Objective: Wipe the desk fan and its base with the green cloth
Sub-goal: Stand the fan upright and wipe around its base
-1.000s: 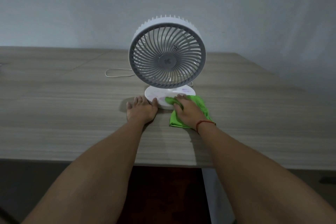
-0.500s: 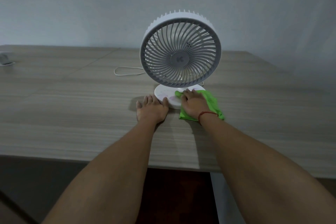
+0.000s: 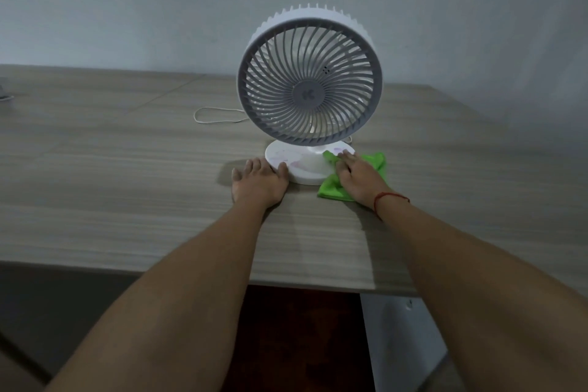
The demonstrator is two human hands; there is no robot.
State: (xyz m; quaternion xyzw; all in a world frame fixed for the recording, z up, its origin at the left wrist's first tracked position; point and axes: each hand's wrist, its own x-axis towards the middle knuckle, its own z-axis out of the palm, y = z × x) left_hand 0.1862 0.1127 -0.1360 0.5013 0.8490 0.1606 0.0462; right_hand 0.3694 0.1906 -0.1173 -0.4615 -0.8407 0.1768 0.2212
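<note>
A white desk fan (image 3: 310,83) with a grey grille stands upright on the wooden desk (image 3: 127,175). Its round white base (image 3: 294,164) carries faint pinkish marks. My left hand (image 3: 259,183) lies flat on the desk, fingers spread, thumb touching the base's left front edge. My right hand (image 3: 358,177) presses flat on the green cloth (image 3: 375,165) at the base's right side, fingertips and a cloth corner reaching onto the base. Most of the cloth lies on the desk under and beside the hand.
A thin white cord (image 3: 216,114) loops on the desk behind and left of the fan. A small grey object (image 3: 4,94) sits at the far left edge. A plain wall rises behind the desk. The desk's front edge runs just under my forearms.
My right hand with the cloth has slid from the front of the base to its right side. The left hand stays against the base. My head has turned left, shifting the fan rightward in view.
</note>
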